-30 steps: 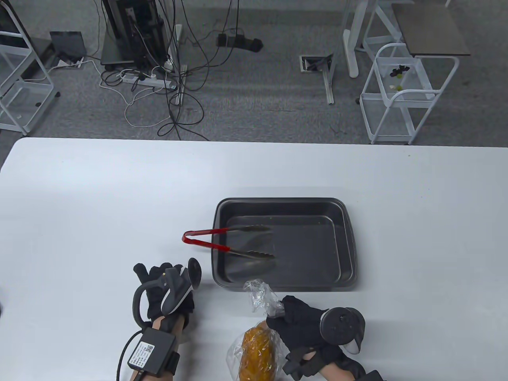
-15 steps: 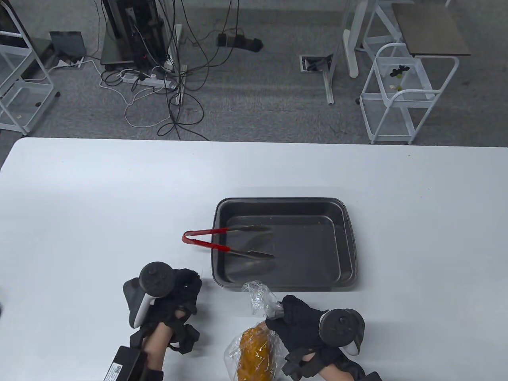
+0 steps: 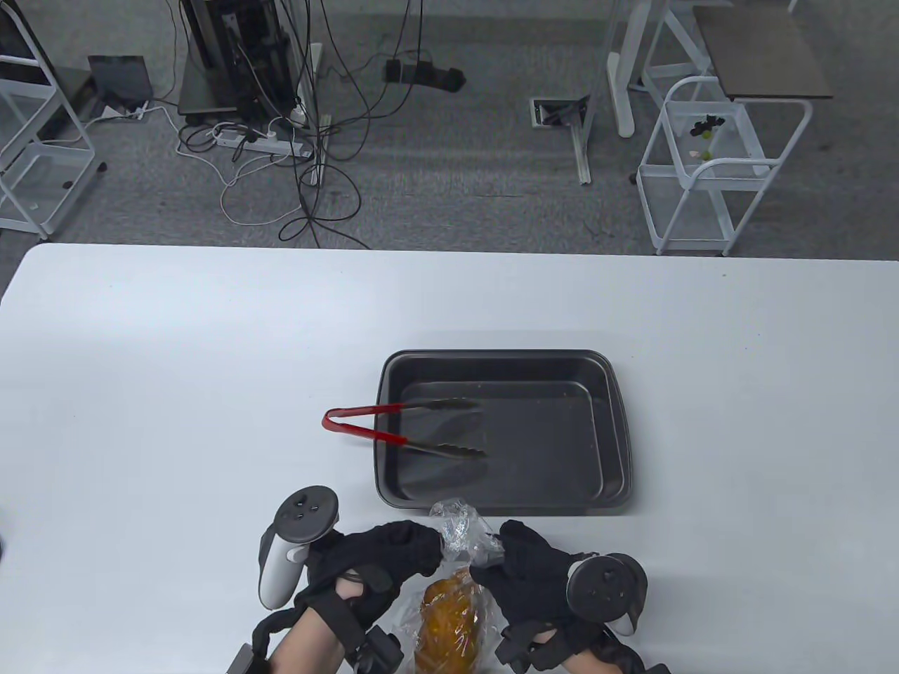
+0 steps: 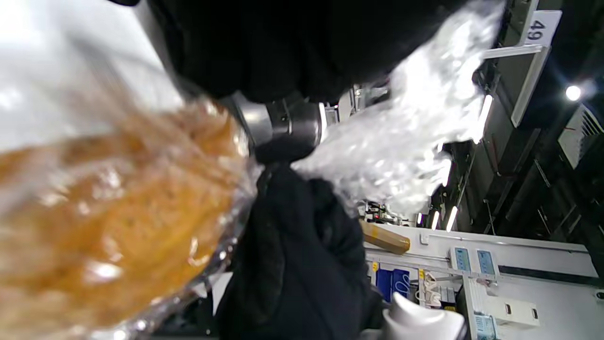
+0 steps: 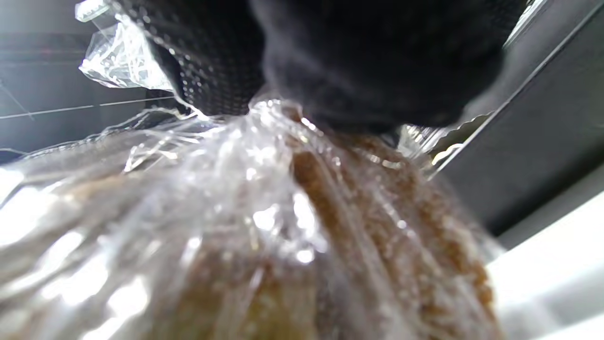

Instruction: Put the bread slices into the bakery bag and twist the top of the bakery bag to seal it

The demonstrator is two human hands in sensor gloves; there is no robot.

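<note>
The clear bakery bag [image 3: 458, 528] lies at the table's near edge with brown bread slices [image 3: 449, 618] inside. Its crumpled top sticks up toward the tray. My right hand [image 3: 516, 565] grips the gathered neck from the right. My left hand [image 3: 397, 554] has its fingers curled against the neck from the left. In the left wrist view the bread [image 4: 94, 226] fills the left side and the bag's top [image 4: 415, 132] flares at the right. In the right wrist view my gloved fingers [image 5: 368, 61] squeeze the plastic [image 5: 212, 189] just above the bread [image 5: 377, 226].
A dark baking tray [image 3: 506, 361] stands just beyond the bag, with no bread in it. Red-handled tongs [image 3: 365, 428] lie across its left rim, tips inside. Bare white table [image 3: 140, 365] spreads to the left, right and far side.
My left hand has turned over and moved right, from the bare table to the bag's neck. The right hand has kept its grip and barely moved.
</note>
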